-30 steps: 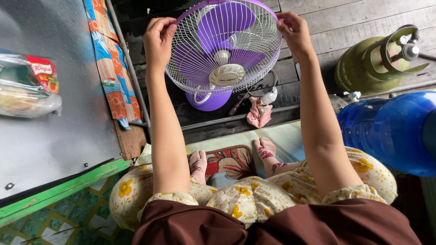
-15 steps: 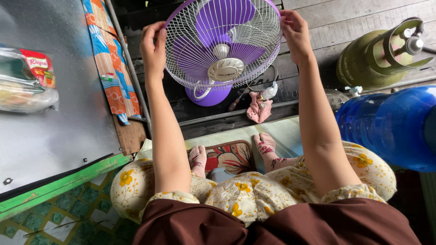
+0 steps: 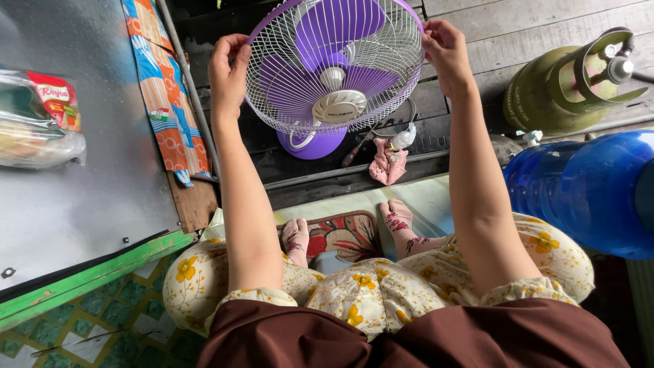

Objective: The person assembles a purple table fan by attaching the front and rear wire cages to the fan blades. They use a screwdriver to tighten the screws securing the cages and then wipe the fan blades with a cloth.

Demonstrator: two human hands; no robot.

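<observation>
Purple fan (image 3: 334,75) stands on the plank floor (image 3: 531,34), grille facing up toward the person. Left hand (image 3: 228,68) and right hand (image 3: 446,54) pinch opposite rim edges, fan centred between them.

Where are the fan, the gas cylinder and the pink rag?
fan (image 3: 338,105): head view, on the white hub of the front grille.
gas cylinder (image 3: 545,92): head view, on its green side.
pink rag (image 3: 386,165): head view, on the cloth's middle.
</observation>
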